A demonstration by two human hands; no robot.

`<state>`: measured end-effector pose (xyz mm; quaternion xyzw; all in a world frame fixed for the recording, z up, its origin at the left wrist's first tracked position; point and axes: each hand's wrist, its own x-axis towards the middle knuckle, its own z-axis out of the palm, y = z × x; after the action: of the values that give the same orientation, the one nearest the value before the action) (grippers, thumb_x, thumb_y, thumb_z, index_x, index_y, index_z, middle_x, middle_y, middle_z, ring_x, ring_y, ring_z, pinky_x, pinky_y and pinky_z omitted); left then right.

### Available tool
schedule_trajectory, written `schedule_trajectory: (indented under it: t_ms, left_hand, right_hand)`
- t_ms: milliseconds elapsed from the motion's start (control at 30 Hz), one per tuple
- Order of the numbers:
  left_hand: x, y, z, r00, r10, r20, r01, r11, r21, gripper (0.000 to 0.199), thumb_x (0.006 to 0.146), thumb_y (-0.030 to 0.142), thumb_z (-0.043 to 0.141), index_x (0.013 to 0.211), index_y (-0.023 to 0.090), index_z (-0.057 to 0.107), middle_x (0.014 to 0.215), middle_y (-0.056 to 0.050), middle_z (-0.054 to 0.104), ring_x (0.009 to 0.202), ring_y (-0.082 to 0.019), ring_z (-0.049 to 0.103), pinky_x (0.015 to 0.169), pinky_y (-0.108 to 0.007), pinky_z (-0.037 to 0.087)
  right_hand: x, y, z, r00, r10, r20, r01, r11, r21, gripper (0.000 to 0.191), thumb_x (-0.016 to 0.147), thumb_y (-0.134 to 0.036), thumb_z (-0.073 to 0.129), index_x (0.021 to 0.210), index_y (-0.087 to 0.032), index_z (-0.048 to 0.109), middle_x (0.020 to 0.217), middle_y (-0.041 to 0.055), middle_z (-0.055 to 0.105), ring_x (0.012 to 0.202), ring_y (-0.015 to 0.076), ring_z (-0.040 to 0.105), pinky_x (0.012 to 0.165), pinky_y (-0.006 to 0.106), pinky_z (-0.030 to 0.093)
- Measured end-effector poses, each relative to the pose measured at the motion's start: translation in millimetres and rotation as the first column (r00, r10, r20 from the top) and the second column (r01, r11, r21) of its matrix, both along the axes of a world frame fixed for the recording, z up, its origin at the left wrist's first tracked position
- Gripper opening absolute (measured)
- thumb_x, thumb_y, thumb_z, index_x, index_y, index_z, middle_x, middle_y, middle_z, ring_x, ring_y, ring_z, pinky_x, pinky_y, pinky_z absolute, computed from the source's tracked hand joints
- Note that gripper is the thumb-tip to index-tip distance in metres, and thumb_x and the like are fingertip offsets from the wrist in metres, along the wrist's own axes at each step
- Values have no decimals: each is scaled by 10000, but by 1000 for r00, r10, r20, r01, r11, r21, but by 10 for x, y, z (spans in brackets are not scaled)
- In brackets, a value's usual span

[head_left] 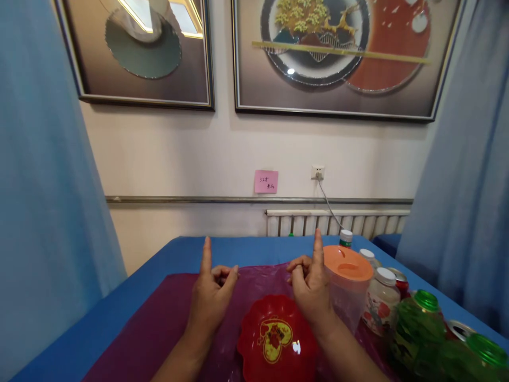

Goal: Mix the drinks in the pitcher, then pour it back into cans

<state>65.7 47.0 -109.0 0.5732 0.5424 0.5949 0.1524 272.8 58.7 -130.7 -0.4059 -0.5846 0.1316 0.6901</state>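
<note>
Left hand [212, 292] and right hand [312, 286] empty, raised beside red dish [278, 339]; index fingers extended upward, remaining fingers curled.

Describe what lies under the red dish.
The red dish rests on a purple sheet, spread over a blue surface; the spot directly beneath it is hidden.
</note>
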Motion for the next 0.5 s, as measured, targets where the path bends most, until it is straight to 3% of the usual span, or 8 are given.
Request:
schedule_trajectory:
  t_ms: [367, 500]
  left_hand:
    - [0, -65, -49, 1000, 13, 8, -13, 1000, 1, 1034, 865, 480, 679, 1697, 289, 94, 697, 72, 661, 579, -138, 579, 605, -275, 492]
    - [-1, -53, -64, 1000, 7, -2, -7, 1000, -26, 1018, 879, 481, 654, 1697, 275, 85, 707, 72, 660, 585, -141, 590, 603, -276, 497]
  right_hand:
    - [-14, -57, -25, 996, 72, -58, -77, 994, -80, 933, 900, -169, 500, 1699, -232, 23, 747, -48, 668, 552, 155, 619, 569, 278, 546]
    - [-54, -85, -71, 993, 92, -70, -98, 990, -98, 857, 921, -204, 526, 1682, -222, 133, 830, -18, 716, 600, 154, 638, 593, 280, 557]
